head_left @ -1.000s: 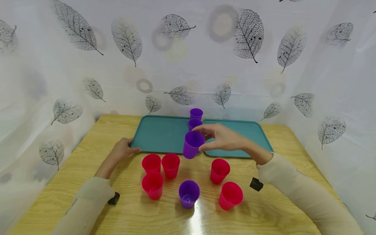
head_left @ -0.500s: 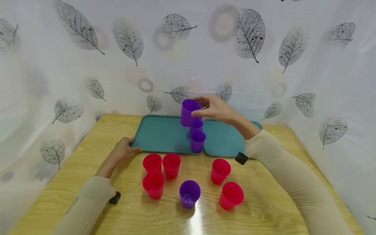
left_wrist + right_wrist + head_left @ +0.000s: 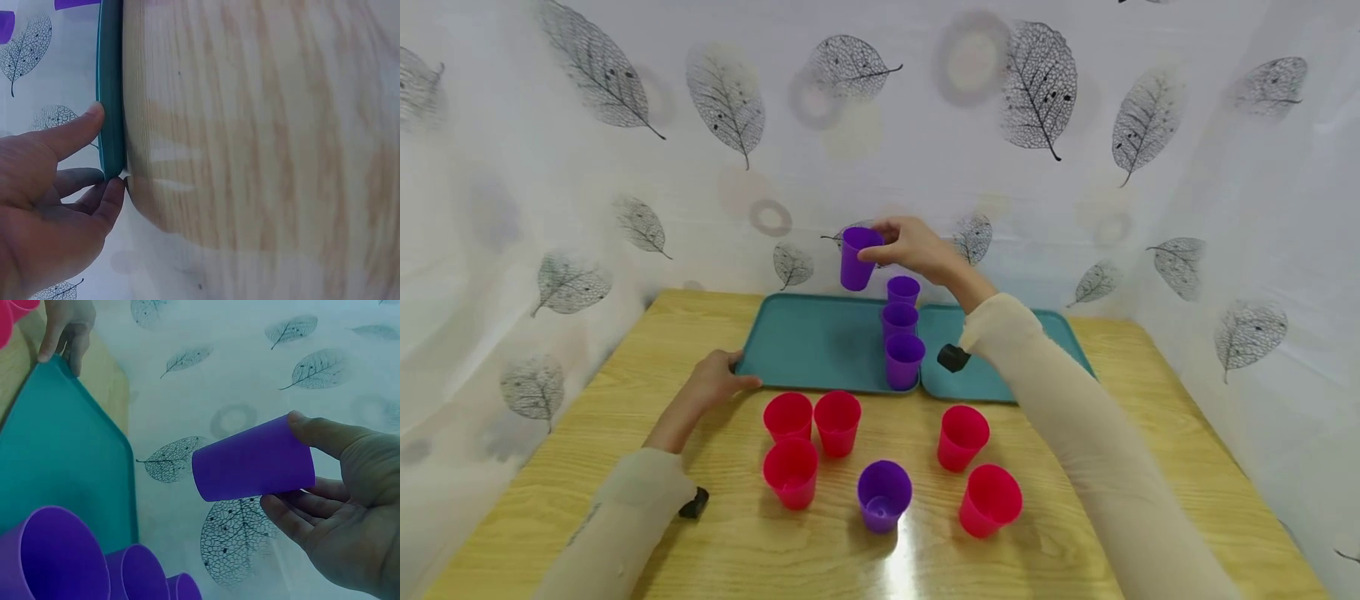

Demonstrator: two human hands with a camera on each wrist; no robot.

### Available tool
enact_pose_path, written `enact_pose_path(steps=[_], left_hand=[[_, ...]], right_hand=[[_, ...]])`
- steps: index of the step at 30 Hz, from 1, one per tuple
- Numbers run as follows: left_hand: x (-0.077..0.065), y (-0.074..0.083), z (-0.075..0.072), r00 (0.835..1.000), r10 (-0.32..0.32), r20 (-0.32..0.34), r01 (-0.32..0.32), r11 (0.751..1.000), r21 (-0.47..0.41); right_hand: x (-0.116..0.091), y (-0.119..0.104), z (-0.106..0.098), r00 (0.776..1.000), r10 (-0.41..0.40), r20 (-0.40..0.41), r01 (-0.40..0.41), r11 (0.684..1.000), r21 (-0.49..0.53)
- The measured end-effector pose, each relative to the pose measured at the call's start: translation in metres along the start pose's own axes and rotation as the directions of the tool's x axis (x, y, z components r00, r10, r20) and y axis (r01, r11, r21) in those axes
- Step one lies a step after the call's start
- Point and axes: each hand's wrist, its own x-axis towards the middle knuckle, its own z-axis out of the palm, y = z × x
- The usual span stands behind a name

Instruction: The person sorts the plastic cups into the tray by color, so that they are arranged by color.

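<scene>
My right hand (image 3: 910,246) holds a purple plastic cup (image 3: 859,260) by its rim, thumb on one side and fingers on the other. The cup (image 3: 253,459) hangs upright above the back of the left teal tray (image 3: 820,342), apart from it. Three purple cups (image 3: 905,363) stand in a row along that tray's right edge. At the tray's front left corner, my left hand (image 3: 715,379) grips the edge. In the left wrist view, the thumb presses the teal tray's (image 3: 111,81) side and the curled fingers meet its corner.
A second teal tray (image 3: 985,367) lies against the first on the right, partly behind my right arm. On the wooden table (image 3: 715,533) in front stand several red cups (image 3: 790,475) and one purple cup (image 3: 884,497). A leaf-patterned curtain (image 3: 865,125) hangs behind.
My right hand has carried the purple cup from above the tray's front edge up, back and left, past the row of purple cups. The left hand has stayed at the tray corner.
</scene>
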Motion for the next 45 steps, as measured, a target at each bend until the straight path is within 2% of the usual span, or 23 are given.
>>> enact_pose_path(steps=[7,14,19,26,31,37,45], left_hand=[[-0.004,0.0,-0.002,1.0,0.002,-0.001,-0.002,1.0,0.001],[-0.004,0.002,-0.001,1.0,0.024,-0.002,-0.024,1.0,0.005],[-0.005,0.002,-0.001,1.0,0.022,-0.001,-0.022,1.0,0.005],[-0.006,0.002,-0.001,1.0,0.019,-0.005,-0.019,1.0,-0.003],[-0.006,0.001,0.001,1.0,0.02,-0.01,-0.02,1.0,-0.011],[-0.005,0.001,0.002,1.0,0.019,-0.012,-0.019,1.0,-0.011],[-0.004,0.0,0.003,0.999,0.033,-0.023,-0.033,0.999,-0.001]], right_hand=[[0.026,0.013,0.022,0.998,0.058,-0.002,-0.058,0.997,-0.043],[0.036,0.029,0.044,0.994,0.106,-0.009,-0.107,0.989,-0.104],[0.037,0.041,0.054,0.993,0.119,-0.003,-0.119,0.988,-0.096],[0.035,0.055,0.061,0.995,0.102,0.016,-0.099,0.985,-0.139],[0.034,0.057,0.065,0.995,0.089,0.037,-0.084,0.99,-0.115],[0.034,0.059,0.069,0.99,0.122,0.075,-0.114,0.988,-0.103],[0.036,0.062,0.072,0.989,0.127,0.077,-0.119,0.988,-0.098]])
